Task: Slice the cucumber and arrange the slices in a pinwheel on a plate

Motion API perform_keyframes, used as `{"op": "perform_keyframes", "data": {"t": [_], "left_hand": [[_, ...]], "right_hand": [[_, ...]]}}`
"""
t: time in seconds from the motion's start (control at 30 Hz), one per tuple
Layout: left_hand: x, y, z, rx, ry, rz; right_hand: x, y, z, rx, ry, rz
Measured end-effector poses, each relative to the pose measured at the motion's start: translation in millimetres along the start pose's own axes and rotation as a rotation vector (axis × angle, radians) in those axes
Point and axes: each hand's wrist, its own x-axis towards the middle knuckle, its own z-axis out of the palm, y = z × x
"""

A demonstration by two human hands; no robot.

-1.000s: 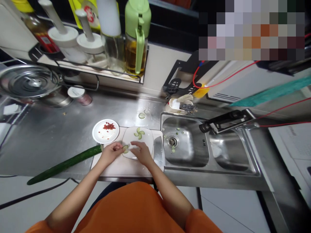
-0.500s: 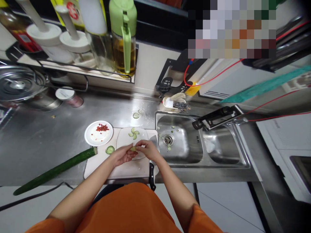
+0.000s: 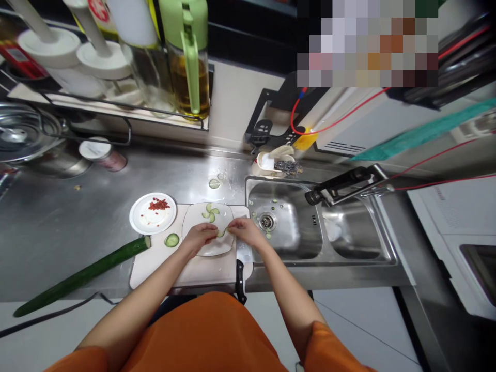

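Observation:
Between my two hands is a thin cucumber slice (image 3: 221, 232), its ends pinched over the white square plate (image 3: 209, 250). My left hand (image 3: 199, 237) is closed on its left end, and my right hand (image 3: 245, 231) grips the right end. Several curved cucumber slices (image 3: 210, 212) lie in a pinwheel on the plate's far part. The plate rests on a pale cutting board (image 3: 155, 268). Left of the plate is a small pile of round cucumber slices (image 3: 171, 240). A knife with a black handle (image 3: 241, 281) lies along the board's right side.
A white plate with red bits (image 3: 141, 219) and a long cucumber (image 3: 85, 274) lie to the left. The sink (image 3: 294, 217) is on the right, with scraps around its drain. A rack (image 3: 116, 108) holds jars and an oil bottle (image 3: 188, 77) at the back.
My hands have moved apart, and the cucumber slice now stretches between them, where before it was bunched in my fingers. The whole view has shifted slightly.

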Motion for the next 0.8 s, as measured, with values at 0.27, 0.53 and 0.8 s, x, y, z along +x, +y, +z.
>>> {"op": "perform_keyframes", "data": {"t": [0.27,0.53,0.8], "left_hand": [[2.8,1.4,12.1,0.502,0.233,0.186],[5.6,-4.0,17.8,0.756,0.257,0.345],[9.3,-8.9,16.1,0.881,0.266,0.419]], "right_hand": [[17.3,7.2,-0.4,-0.443,0.091,0.050],[16.5,-7.2,3.0,-0.832,0.044,0.054],[17.4,-7.3,8.4,-0.968,0.030,-0.020]]}}
